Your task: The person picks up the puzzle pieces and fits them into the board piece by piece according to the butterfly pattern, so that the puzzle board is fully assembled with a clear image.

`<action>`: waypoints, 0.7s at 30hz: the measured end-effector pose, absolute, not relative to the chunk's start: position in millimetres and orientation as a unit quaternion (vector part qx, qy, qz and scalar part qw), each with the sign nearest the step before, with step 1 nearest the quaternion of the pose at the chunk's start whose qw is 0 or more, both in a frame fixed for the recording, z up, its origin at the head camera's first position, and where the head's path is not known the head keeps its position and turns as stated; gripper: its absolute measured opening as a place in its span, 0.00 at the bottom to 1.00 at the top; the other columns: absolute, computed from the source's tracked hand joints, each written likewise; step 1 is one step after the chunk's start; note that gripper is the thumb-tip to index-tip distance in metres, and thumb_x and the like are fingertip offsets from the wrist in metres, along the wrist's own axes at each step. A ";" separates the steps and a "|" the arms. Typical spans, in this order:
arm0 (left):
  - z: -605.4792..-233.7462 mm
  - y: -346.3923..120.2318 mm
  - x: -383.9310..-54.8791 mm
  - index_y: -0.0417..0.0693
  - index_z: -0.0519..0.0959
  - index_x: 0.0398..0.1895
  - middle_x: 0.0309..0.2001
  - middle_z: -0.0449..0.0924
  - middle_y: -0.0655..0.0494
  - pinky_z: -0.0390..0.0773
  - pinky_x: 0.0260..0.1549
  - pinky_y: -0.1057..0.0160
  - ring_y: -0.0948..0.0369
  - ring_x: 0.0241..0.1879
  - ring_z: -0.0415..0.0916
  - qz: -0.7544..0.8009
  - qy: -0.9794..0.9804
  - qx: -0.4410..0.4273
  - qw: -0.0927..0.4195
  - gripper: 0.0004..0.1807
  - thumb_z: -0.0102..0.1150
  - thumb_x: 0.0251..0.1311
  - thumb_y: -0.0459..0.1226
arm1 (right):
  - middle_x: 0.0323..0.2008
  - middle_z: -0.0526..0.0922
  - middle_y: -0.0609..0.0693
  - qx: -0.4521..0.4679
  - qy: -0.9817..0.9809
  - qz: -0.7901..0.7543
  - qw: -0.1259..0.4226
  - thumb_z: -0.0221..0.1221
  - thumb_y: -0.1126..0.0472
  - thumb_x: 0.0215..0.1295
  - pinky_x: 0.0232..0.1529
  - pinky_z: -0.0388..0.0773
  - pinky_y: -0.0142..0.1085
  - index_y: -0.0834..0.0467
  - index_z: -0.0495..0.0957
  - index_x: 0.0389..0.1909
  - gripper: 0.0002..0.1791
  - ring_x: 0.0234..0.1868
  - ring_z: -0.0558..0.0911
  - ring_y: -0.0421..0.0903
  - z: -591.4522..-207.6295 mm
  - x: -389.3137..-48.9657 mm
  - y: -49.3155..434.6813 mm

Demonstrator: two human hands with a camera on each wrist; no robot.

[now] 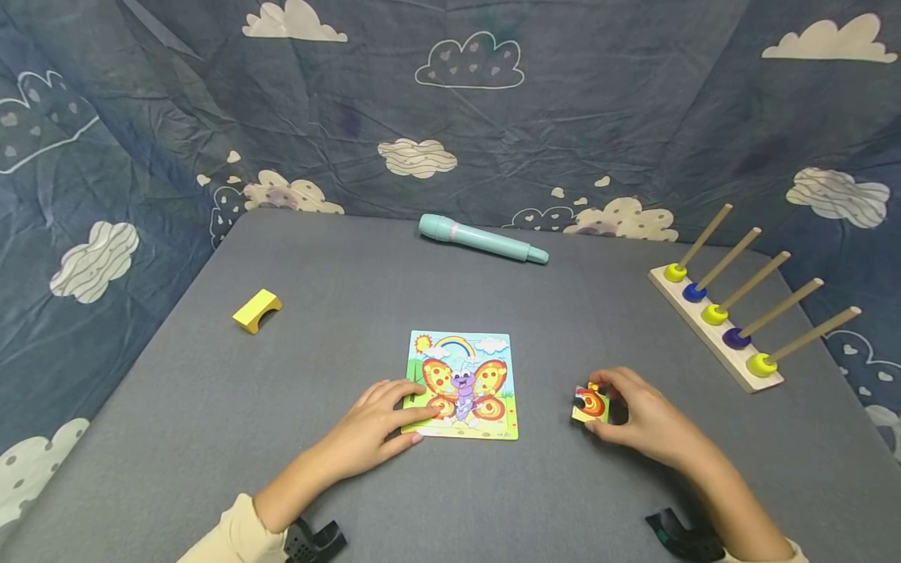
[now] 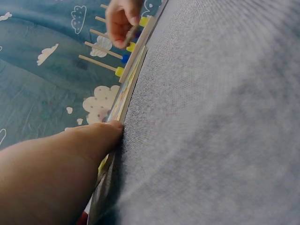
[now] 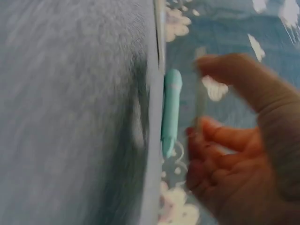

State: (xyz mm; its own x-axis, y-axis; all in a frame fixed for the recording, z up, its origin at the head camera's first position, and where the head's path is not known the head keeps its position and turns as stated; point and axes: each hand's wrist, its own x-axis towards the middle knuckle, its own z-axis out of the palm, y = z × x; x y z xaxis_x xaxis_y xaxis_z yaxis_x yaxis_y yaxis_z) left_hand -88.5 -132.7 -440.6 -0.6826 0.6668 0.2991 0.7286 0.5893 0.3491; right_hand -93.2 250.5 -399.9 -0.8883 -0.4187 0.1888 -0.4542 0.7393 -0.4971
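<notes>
A square butterfly puzzle board point(image 1: 496, 426) lies flat on the grey table, printed with a rainbow, a sun and a purple-bodied butterfly. My left hand point(image 1: 376, 422) rests at its left side, fingertips on the picture and thumb by the near left corner; in the left wrist view the thumb point(image 2: 101, 136) meets the board's edge. To the right of the board, my right hand point(image 1: 644, 414) pinches a small puzzle piece point(image 1: 591, 404) with a red and orange swirl on it. The right wrist view shows that piece point(image 3: 200, 101) edge-on between thumb and fingers, raised off the table, somewhat blurred.
A yellow arch block point(image 1: 256, 310) sits at the left. Toward the back lies a teal toy microphone point(image 1: 486, 240). On the right stands a wooden peg rack point(image 1: 732, 356) with yellow and blue rings. A cloud-patterned cloth point(image 1: 479, 117) hangs behind the table.
</notes>
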 end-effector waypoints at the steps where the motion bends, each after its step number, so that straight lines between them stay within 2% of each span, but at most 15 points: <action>1: -440.0 -132.0 -88.0 0.61 0.75 0.54 0.57 0.66 0.53 0.54 0.57 0.50 0.54 0.58 0.59 -0.222 -0.891 -0.390 0.067 0.19 0.56 0.57 0.46 | 0.38 0.73 0.49 0.240 -0.930 0.276 0.035 0.70 0.63 0.38 0.31 0.73 0.39 0.64 0.72 0.45 0.29 0.36 0.73 0.43 -397.2 -92.4 246.0; 7: -435.6 -122.9 -85.0 0.58 0.77 0.51 0.56 0.66 0.54 0.52 0.58 0.46 0.54 0.59 0.58 -0.194 -0.903 -0.379 0.067 0.18 0.56 0.56 0.47 | 0.45 0.71 0.48 0.288 -0.910 0.294 0.046 0.71 0.60 0.39 0.33 0.73 0.40 0.62 0.71 0.48 0.31 0.39 0.71 0.41 -384.8 -90.4 211.2; 14: -427.4 -109.5 -85.1 0.46 0.75 0.48 0.55 0.69 0.56 0.58 0.57 0.58 0.57 0.58 0.61 -0.182 -0.895 -0.406 0.040 0.19 0.55 0.58 0.46 | 0.46 0.72 0.50 0.334 -0.893 0.300 0.031 0.70 0.58 0.41 0.44 0.72 0.41 0.63 0.73 0.49 0.31 0.45 0.72 0.44 -394.1 -95.2 168.5; 17: -425.1 -106.3 -84.2 0.48 0.73 0.49 0.53 0.70 0.57 0.61 0.56 0.59 0.58 0.56 0.64 -0.169 -0.898 -0.406 0.032 0.19 0.55 0.58 0.47 | 0.46 0.72 0.51 0.332 -0.900 0.281 0.016 0.69 0.57 0.42 0.47 0.70 0.42 0.64 0.73 0.49 0.31 0.47 0.71 0.46 -403.3 -99.3 157.1; 21: -422.9 -99.7 -82.7 0.54 0.71 0.56 0.49 0.70 0.58 0.66 0.51 0.56 0.55 0.53 0.65 -0.119 -0.902 -0.412 0.042 0.24 0.53 0.58 0.51 | 0.45 0.72 0.52 0.334 -0.904 0.267 0.002 0.68 0.58 0.43 0.46 0.70 0.42 0.64 0.73 0.49 0.30 0.45 0.72 0.46 -411.8 -104.0 149.7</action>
State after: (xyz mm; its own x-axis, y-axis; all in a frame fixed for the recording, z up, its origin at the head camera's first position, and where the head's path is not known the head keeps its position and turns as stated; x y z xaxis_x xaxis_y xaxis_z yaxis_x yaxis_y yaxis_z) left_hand -82.7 -99.7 -422.9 -0.6566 0.7341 0.1731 0.7539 0.6317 0.1807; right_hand -104.0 149.7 -411.8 -0.7774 -0.6024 0.1810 -0.6041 0.6349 -0.4816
